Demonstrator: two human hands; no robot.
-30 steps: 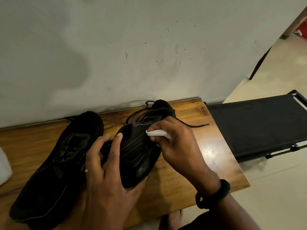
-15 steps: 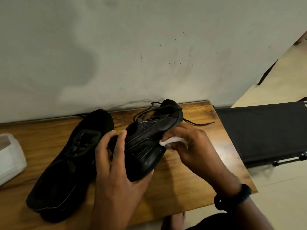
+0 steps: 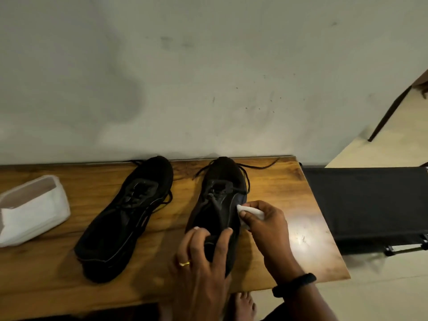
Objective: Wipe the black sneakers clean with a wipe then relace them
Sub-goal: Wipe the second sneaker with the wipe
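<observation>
Two black sneakers lie on a wooden table (image 3: 289,198), toes toward the wall. The left sneaker (image 3: 125,218) rests alone, its laces loose. The right sneaker (image 3: 220,195) stands upright with loose laces trailing to the right. My left hand (image 3: 203,258), wearing a gold ring, grips this sneaker's heel end from above. My right hand (image 3: 266,225) pinches a folded white wipe (image 3: 251,213) and holds it against the sneaker's right side, just below the lacing.
A white pack of wipes (image 3: 32,209) lies at the table's left end. A grey wall runs right behind the table. A black cot or bench (image 3: 370,205) stands to the right of the table. Bare toes (image 3: 243,304) show below the table's front edge.
The right sneaker went from tilted and raised in my left hand to standing flat on the table. My left hand shifted to its heel. The wipe moved along the shoe's right side.
</observation>
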